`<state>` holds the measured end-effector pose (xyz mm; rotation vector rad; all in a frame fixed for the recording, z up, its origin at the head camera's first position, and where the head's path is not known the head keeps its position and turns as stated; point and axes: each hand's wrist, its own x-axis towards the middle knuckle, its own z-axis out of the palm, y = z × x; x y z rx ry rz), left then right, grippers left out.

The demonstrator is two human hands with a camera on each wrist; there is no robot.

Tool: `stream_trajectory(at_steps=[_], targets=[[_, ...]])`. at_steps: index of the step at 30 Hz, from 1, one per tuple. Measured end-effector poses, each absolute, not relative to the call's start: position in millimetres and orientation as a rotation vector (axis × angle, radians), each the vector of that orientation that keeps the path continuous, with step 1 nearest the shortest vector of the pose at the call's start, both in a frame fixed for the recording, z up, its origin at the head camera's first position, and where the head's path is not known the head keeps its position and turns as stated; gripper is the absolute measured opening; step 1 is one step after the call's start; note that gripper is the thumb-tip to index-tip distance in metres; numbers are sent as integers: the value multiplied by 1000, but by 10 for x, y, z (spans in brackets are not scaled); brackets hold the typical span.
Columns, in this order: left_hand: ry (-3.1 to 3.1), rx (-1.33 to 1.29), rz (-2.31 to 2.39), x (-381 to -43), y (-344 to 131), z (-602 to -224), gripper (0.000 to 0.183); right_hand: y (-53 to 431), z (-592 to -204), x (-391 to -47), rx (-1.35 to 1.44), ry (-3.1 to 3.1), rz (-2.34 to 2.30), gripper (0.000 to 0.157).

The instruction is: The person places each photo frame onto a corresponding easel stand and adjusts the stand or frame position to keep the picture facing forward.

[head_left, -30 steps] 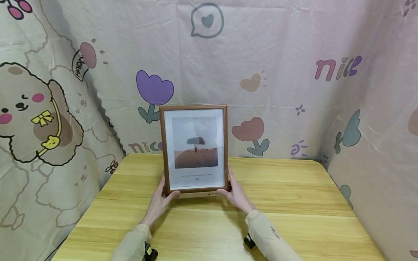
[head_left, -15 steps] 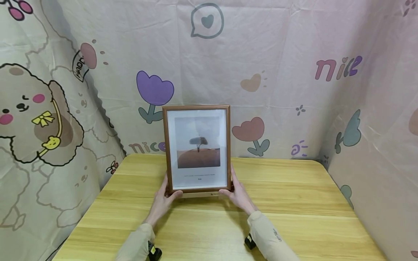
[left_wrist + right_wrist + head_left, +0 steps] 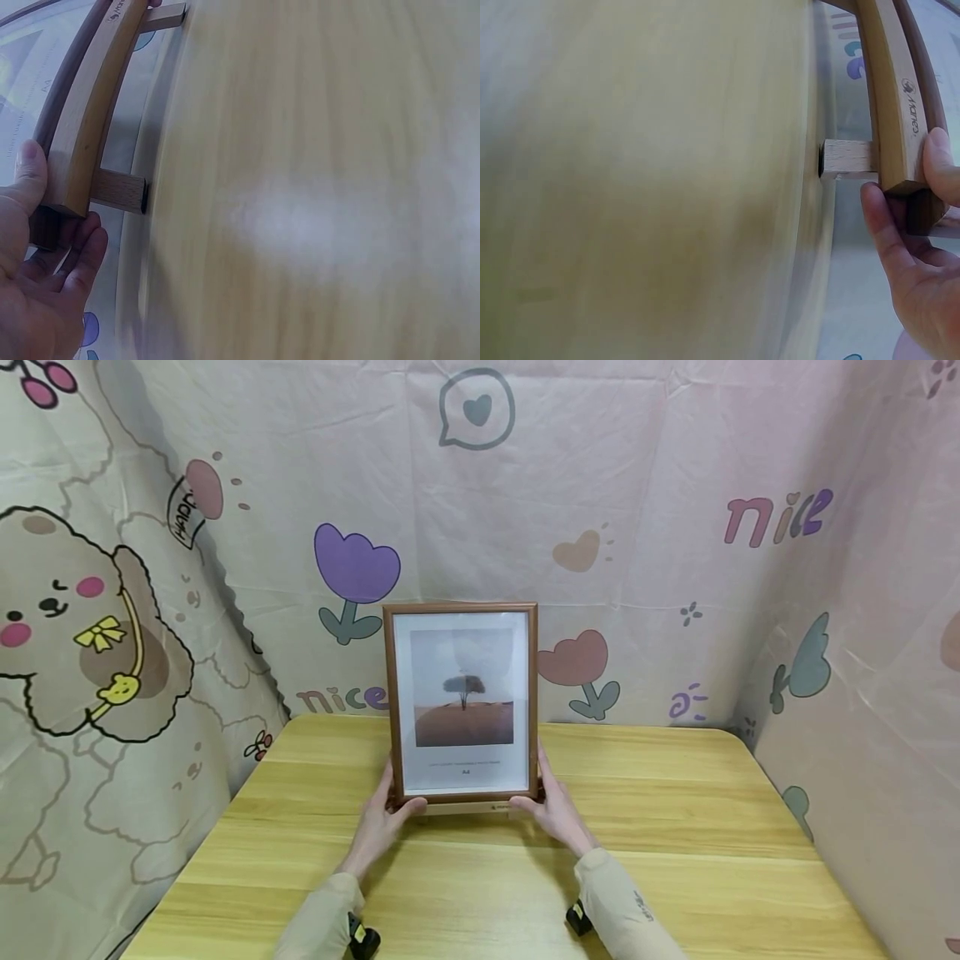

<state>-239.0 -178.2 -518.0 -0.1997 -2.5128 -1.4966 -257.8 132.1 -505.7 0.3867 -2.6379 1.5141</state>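
A brown-framed picture (image 3: 463, 702) of a lone tree stands upright near the middle of the table. Its lower edge rests on a pale wooden tabletop easel, whose front ledge (image 3: 465, 808) shows below it. My left hand (image 3: 377, 822) grips the lower left corner, thumb in front and fingers behind. At the lower right corner my right hand (image 3: 555, 814) holds in the same way. In the left wrist view, a short easel leg (image 3: 120, 190) with a black tip sticks out beside the fingers; a similar leg (image 3: 849, 158) shows in the right wrist view.
The wood-grain table (image 3: 675, 827) spreads out around the picture. A printed cloth backdrop (image 3: 652, 468) hangs behind it and along both sides. Black wrist devices (image 3: 363, 937) are strapped at the sleeves.
Both hands have shifted a little to the right, carrying the picture and easel along. The grip at the two lower corners looks the same.
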Motion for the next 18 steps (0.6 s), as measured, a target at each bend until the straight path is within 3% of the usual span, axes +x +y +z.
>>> stream_trajectory(at_steps=[18], targets=[[-2512, -210, -1484, -2412, -1672, -5183, 101, 1426, -5055, -2559, 372, -2641, 1491, 116]])
